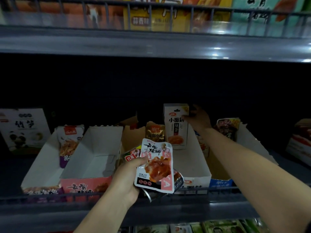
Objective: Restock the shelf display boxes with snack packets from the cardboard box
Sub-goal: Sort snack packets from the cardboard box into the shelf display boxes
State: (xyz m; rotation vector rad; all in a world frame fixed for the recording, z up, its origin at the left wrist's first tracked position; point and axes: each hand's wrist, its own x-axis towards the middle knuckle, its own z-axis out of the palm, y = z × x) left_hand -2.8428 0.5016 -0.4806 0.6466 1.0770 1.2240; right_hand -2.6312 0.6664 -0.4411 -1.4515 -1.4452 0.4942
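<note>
Left hand (125, 179) gripping a small stack of pink-and-white packets (155, 165) down at 6 o'clock, just in front of the boxes. Right hand (197, 117) pinching white packets (176, 125) upright in the white box (198, 165) at 1 o'clock.

The dark shelf (168, 209) carries a row of open display boxes side by side. The pink-fronted box (94, 158) stands between a purple-fronted box (42, 165) and a brown box (130, 137).

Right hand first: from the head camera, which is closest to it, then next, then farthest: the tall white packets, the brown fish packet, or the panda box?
From the right hand:
1. Tall white packets, held by it.
2. Brown fish packet, just left.
3. Panda box, far left.
</note>
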